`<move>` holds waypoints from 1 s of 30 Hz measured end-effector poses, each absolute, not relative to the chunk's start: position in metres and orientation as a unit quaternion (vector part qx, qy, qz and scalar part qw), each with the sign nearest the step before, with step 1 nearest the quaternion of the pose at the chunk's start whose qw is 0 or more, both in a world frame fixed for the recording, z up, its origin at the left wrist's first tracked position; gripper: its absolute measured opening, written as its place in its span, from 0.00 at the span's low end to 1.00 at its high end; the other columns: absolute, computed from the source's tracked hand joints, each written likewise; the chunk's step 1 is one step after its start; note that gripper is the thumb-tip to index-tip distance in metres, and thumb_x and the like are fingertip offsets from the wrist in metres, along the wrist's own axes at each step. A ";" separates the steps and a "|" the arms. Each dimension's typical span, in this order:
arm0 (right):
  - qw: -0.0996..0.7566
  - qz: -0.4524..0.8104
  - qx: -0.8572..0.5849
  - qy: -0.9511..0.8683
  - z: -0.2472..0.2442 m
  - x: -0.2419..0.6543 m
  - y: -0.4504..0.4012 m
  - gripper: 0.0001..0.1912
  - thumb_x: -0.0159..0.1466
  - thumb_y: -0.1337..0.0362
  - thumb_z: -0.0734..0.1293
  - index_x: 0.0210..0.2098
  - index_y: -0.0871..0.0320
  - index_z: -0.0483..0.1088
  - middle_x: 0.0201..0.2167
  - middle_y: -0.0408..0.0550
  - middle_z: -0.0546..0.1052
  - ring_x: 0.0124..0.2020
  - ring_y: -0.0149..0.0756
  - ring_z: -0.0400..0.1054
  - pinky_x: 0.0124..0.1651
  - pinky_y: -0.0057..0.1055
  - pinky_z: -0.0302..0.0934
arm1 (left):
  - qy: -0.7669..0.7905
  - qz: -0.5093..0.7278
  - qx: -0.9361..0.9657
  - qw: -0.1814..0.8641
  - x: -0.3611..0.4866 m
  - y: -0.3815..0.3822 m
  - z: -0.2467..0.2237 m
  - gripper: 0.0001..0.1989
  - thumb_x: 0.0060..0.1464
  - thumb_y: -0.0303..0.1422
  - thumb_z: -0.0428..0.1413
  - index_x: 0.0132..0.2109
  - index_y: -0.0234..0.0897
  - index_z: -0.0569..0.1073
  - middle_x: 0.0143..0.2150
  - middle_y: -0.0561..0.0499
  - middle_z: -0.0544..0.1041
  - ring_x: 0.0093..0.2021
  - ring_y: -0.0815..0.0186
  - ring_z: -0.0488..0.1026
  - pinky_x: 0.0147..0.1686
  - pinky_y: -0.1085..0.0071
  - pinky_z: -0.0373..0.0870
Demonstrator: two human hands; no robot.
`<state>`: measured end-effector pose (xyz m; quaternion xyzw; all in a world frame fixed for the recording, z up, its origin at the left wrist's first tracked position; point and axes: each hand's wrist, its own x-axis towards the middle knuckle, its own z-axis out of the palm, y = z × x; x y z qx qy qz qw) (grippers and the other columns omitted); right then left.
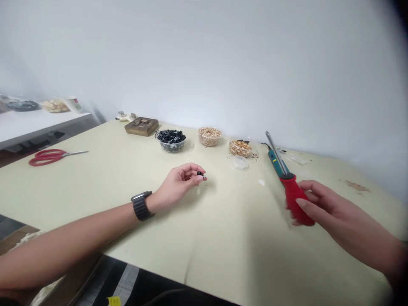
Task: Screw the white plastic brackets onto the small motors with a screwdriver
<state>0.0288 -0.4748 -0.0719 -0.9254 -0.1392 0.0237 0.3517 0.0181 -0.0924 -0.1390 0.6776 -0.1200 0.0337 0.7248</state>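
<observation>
My left hand (180, 183) rests over the table, pinching a small black part (199, 174) with a shiny metal end between thumb and fingertips. A dark watch circles that wrist. At the right, my right hand (321, 208) is closed around the red handle of a screwdriver (295, 197), its metal shaft pointing up and away; the exact tip shape cannot be made out. Just behind the shaft lies a teal corded tool (276, 163) with a yellow mark, partly hidden by the screwdriver.
Along the wall stand a clear bowl of black parts (172, 146), two tubs of small tan pieces (209, 138) (240, 149), and a dark block (142, 127). A clear lid (239, 163) lies nearby. Red-handled scissors (52, 156) lie left. A white side table (38, 123) stands beyond.
</observation>
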 end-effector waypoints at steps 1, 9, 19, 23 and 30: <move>0.376 0.047 -0.913 -0.153 -0.070 0.029 -0.463 0.27 0.69 0.37 0.62 0.53 0.50 0.73 0.35 0.55 0.80 0.35 0.42 0.76 0.38 0.37 0.72 | -0.117 0.034 0.677 0.726 0.018 -0.092 -0.139 0.18 0.60 0.42 0.68 0.48 0.34 0.78 0.42 0.43 0.82 0.42 0.65 0.79 0.39 0.72 0.73; 0.299 -0.133 -0.901 -0.286 -0.094 0.031 -0.404 0.19 0.68 0.45 0.70 0.44 0.54 0.76 0.37 0.48 0.80 0.30 0.35 0.72 0.32 0.30 0.67 | -0.103 0.057 0.649 0.752 0.019 -0.086 -0.131 0.19 0.57 0.43 0.70 0.46 0.32 0.78 0.43 0.43 0.82 0.39 0.67 0.78 0.38 0.73 0.73; 0.177 -0.247 -0.886 -0.349 -0.123 0.032 -0.415 0.12 0.72 0.54 0.67 0.48 0.54 0.74 0.42 0.48 0.82 0.36 0.37 0.77 0.34 0.31 0.67 | -0.106 0.084 0.659 0.740 0.021 -0.084 -0.128 0.17 0.57 0.41 0.70 0.47 0.33 0.81 0.42 0.44 0.83 0.42 0.66 0.80 0.41 0.74 0.74; 0.139 -0.300 -0.856 -0.397 -0.123 0.030 -0.411 0.08 0.73 0.61 0.67 0.49 0.55 0.74 0.44 0.48 0.82 0.39 0.37 0.78 0.36 0.31 0.66 | -0.106 0.081 0.657 0.742 0.020 -0.083 -0.128 0.16 0.58 0.41 0.70 0.47 0.33 0.82 0.42 0.44 0.84 0.43 0.66 0.81 0.42 0.74 0.75; 0.128 -0.327 -0.838 -0.418 -0.121 0.033 -0.410 0.07 0.72 0.63 0.68 0.48 0.57 0.73 0.43 0.48 0.82 0.39 0.37 0.78 0.36 0.30 0.67 | -0.104 0.066 0.656 0.745 0.018 -0.085 -0.126 0.17 0.56 0.41 0.70 0.46 0.33 0.82 0.40 0.45 0.84 0.39 0.68 0.80 0.41 0.75 0.75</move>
